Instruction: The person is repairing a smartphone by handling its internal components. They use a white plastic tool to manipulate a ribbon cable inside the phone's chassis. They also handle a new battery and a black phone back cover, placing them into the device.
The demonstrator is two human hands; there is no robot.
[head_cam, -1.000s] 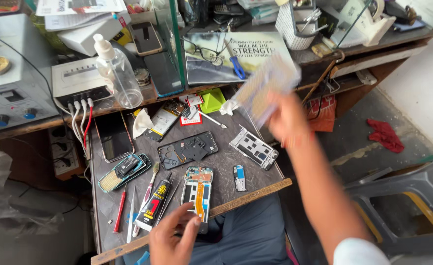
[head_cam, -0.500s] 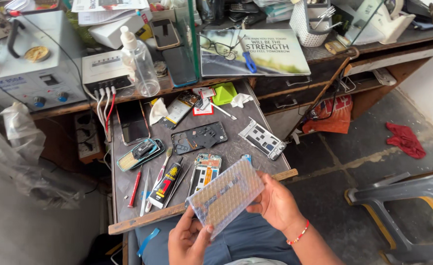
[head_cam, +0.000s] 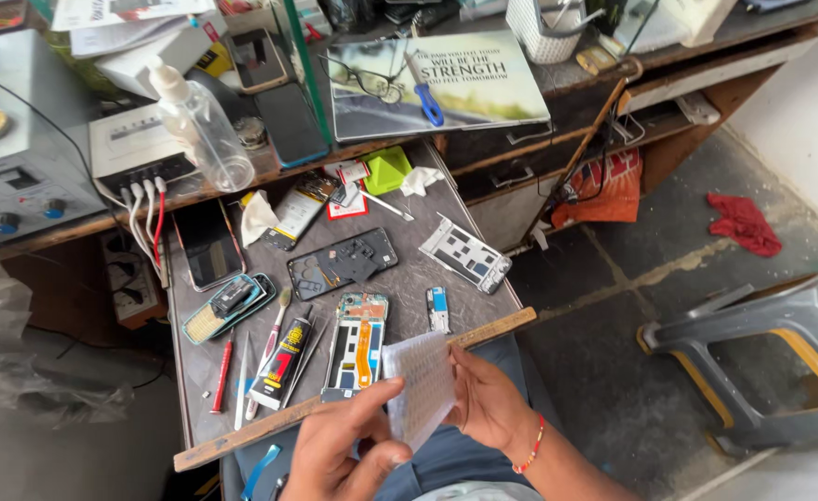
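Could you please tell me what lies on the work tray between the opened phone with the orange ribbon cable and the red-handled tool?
In the head view, a black glue tube and a toothbrush lie between the opened phone and the red-handled tool.

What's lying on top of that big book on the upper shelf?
On the book lie a pair of glasses and a blue-handled screwdriver. Its cover shows a landscape with printed text. Whatever lies beneath the book is covered and cannot be seen.

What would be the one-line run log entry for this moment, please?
left hand: holds clear gridded plastic sheet | right hand: holds sheet's other edge | nearby: opened phone with orange ribbon cable, grey work table
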